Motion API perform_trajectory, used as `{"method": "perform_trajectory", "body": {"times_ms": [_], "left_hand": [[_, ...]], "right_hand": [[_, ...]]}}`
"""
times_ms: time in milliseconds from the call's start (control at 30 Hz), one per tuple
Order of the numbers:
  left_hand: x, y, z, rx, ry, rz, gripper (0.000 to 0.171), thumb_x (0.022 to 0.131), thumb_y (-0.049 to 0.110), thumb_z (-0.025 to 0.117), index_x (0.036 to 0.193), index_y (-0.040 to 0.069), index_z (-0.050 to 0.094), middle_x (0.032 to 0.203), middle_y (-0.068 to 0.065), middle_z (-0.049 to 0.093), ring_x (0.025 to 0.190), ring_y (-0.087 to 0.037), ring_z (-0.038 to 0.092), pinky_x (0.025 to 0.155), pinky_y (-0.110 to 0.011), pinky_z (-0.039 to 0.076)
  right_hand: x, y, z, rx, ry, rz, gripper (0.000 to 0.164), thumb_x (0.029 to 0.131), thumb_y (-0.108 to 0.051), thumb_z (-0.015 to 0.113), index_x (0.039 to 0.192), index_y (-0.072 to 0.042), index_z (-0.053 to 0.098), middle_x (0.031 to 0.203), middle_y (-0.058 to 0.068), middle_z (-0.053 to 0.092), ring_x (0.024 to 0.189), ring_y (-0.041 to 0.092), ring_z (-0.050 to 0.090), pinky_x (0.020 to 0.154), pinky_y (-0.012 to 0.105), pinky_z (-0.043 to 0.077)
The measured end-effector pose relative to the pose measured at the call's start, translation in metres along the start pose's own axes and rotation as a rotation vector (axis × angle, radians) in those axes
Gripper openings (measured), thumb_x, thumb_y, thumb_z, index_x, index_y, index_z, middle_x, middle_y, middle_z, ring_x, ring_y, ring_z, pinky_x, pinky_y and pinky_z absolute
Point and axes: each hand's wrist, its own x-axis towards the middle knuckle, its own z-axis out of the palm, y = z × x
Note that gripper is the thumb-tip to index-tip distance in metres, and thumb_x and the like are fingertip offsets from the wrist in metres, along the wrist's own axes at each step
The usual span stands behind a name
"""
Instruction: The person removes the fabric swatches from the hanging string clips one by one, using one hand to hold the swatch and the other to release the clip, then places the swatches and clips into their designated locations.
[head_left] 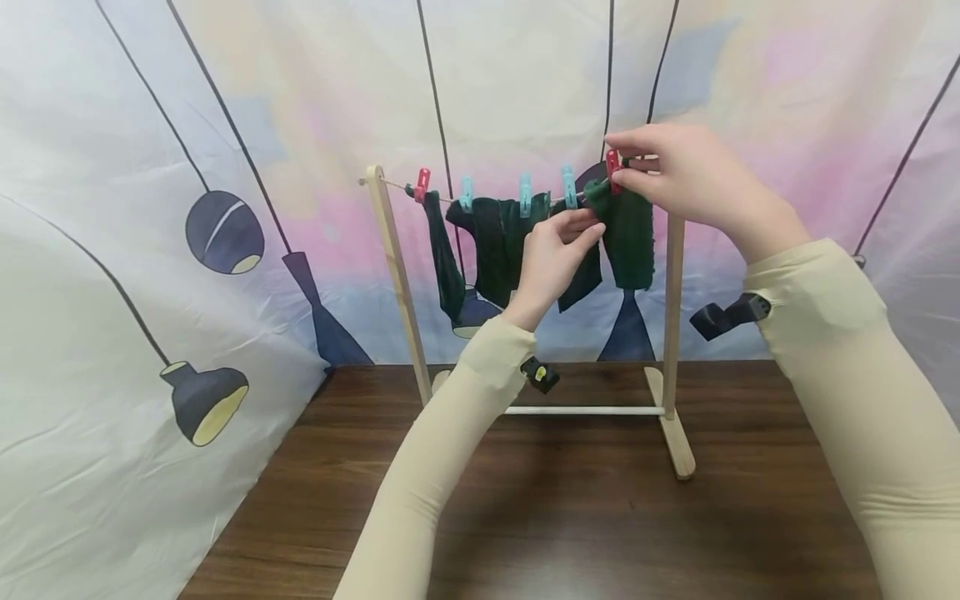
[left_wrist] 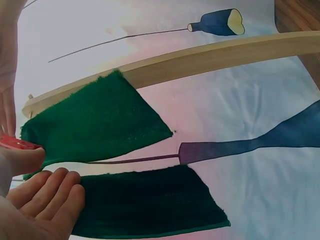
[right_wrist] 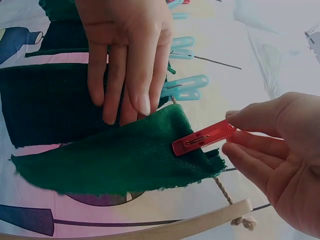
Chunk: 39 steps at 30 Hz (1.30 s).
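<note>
A red clip (right_wrist: pixel 204 137) is pinched by the fingers of the right hand (head_left: pixel 690 177) at the top of a green cloth (right_wrist: pixel 115 157), hung on a rope (right_wrist: pixel 223 190) near the right post (head_left: pixel 674 321). Whether anything is gripped by the left hand (head_left: pixel 553 257), just beside it, cannot be told.

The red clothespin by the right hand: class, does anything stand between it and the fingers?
Nothing visible does: the right hand has its fingers at the outer end of the red clothespin, and the left hand is off to one side.
</note>
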Motion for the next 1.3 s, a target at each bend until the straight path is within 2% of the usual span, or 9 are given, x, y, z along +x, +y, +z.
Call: {"method": "perform_trajectory", "body": {"times_ms": [433, 867, 1067, 1300], "left_hand": [[0.0049, -0.0002, 0.0079, -0.009, 0.079, -0.029, 0.029, 0.099, 0.025, 0.067, 0.117, 0.003, 0.073, 0.11, -0.006, 0.074, 0.098, -0.011, 0.069, 0.086, -0.018, 0.053], [-0.0004, 0.0003, 0.0059, -0.025, 0.076, -0.037, 0.033, 0.099, 0.027, 0.066, 0.122, 0.003, 0.07, 0.116, -0.006, 0.073, 0.099, -0.01, 0.069, 0.086, -0.016, 0.052], [-0.0001, 0.0024, 0.0046, -0.03, 0.069, -0.011, 0.035, 0.1, 0.026, 0.065, 0.125, 0.002, 0.068, 0.119, -0.007, 0.072, 0.102, -0.011, 0.068, 0.086, -0.016, 0.052], [-0.0001, 0.0055, 0.0044, -0.055, 0.064, -0.004, 0.035, 0.1, 0.026, 0.065, 0.126, 0.003, 0.068, 0.118, -0.007, 0.072, 0.101, -0.01, 0.068, 0.086, -0.016, 0.052]], "right_hand": [[0.0078, -0.0014, 0.0009, 0.009, -0.008, -0.016, 0.042, 0.101, -0.008, 0.06, 0.141, 0.003, 0.054, 0.131, 0.027, 0.062, 0.124, 0.042, 0.058, 0.1, 0.054, 0.047], [0.0067, -0.0022, 0.0017, -0.05, 0.026, -0.023, 0.041, 0.1, -0.009, 0.062, 0.138, 0.005, 0.057, 0.125, 0.029, 0.064, 0.114, 0.044, 0.062, 0.096, 0.055, 0.049], [0.0042, -0.001, 0.0034, -0.001, 0.065, -0.005, 0.038, 0.101, -0.008, 0.06, 0.137, 0.005, 0.058, 0.124, 0.028, 0.062, 0.114, 0.041, 0.06, 0.1, 0.054, 0.047], [0.0008, -0.0011, 0.0026, 0.015, 0.137, 0.01, 0.034, 0.101, -0.01, 0.061, 0.133, 0.001, 0.063, 0.123, 0.019, 0.065, 0.113, 0.031, 0.062, 0.101, 0.043, 0.049]]}}
